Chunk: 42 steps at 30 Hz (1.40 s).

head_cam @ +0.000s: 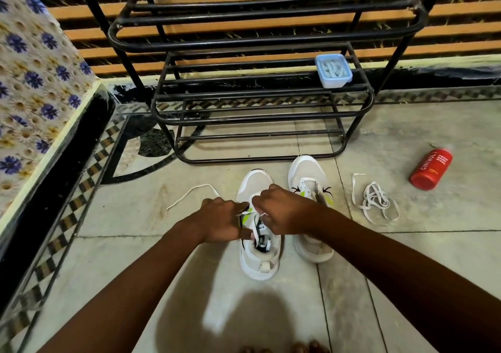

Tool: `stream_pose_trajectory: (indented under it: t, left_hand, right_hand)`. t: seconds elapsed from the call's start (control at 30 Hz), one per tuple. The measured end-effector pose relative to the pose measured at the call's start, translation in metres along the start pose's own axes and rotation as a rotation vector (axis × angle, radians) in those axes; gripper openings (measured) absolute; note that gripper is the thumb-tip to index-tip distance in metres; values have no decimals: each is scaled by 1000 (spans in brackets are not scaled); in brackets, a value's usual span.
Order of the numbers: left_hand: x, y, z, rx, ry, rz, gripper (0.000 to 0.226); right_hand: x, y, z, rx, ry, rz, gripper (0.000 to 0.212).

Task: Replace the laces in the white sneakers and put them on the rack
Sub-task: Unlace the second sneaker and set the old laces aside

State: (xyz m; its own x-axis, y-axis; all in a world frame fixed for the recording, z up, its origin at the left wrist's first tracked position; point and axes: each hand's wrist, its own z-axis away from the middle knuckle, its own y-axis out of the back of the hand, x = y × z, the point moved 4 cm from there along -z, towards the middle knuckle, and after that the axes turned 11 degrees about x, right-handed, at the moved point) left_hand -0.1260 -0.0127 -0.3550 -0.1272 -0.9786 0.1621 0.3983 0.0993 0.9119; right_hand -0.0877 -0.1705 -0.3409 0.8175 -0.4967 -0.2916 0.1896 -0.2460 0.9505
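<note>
Both hands meet over the nearer of two white sneakers on the tiled floor, hiding its eyelets and most of its tongue; the left hand and right hand have their fingers curled down onto a white lace, pinching it at the shoe's throat, though the fingertips themselves are hidden; one loose end of that lace trails left across the floor; the laced sneaker points toward the black metal shoe rack, and the second sneaker stands just beside it on the right, partly covered by the right forearm, its eyelets bare; one more lace lies tangled in a heap to the right; a red Cinthol bottle lies on its side beyond it; one lidded blue-rimmed plastic box sits on a rack shelf, its contents hard to make out; the rack's top is cut off.
</note>
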Motion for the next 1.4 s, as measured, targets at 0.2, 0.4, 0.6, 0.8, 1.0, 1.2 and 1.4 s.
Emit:
stream_pose_trajectory:
  t: [0.2,0.4,0.6,0.8,1.0,1.2,1.4]
  left_hand:
    - [3,3,-2,-8,22,-7,84]
    - [3,3,-10,-28,3,-59,91]
    - [7,4,-12,-27,-13,-57,78]
    - [3,3,-13,-10,-15,18,68]
    - [-5,2,-21,-30,-22,97,71]
    - [-4,2,-25,0,-16,90,56]
    - [0,4,-24,18,-16,68,65]
  right_hand:
    - [-1,-1,3,46,-156,137,23]
    - [16,10,12,418,-427,-314,12]
    - [21,8,15,392,-601,-628,11]
    - [26,8,1,-19,-284,-136,14]
    - [21,15,3,156,-563,-745,23]
    - [45,15,15,148,-881,-986,36]
    - [25,32,9,80,-388,-377,14]
